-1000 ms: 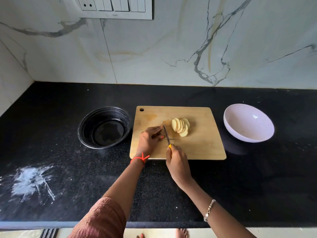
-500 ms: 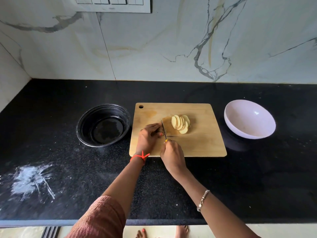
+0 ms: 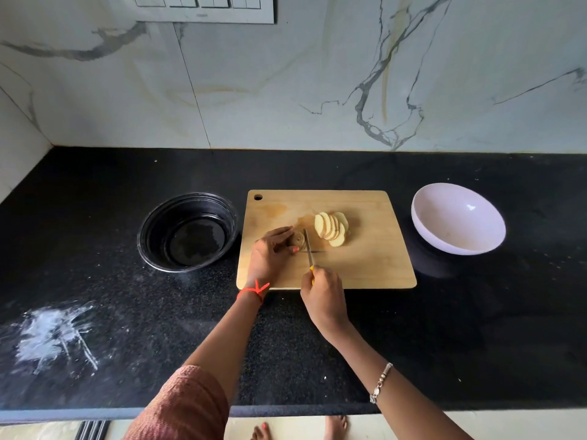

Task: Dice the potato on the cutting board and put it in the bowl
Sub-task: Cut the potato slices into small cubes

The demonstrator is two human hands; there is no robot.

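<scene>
A wooden cutting board (image 3: 374, 265) lies on the black counter. On it leans a row of several pale potato slices (image 3: 332, 228). My left hand (image 3: 270, 254) grips the small brown end piece of potato (image 3: 298, 240) left of the slices. My right hand (image 3: 324, 295) holds a knife (image 3: 308, 247) with a yellow handle; its blade stands against the right face of the end piece. An empty white bowl (image 3: 457, 219) sits right of the board.
A black round bowl (image 3: 187, 231) stands just left of the board. A white powdery smear (image 3: 54, 336) marks the counter at the near left. The marble wall rises behind the counter, with a switch panel (image 3: 203, 7) at the top.
The knife has drawn back towards me a little, and my right hand has moved back to the board's near edge. The end piece of potato now shows between my left fingers.
</scene>
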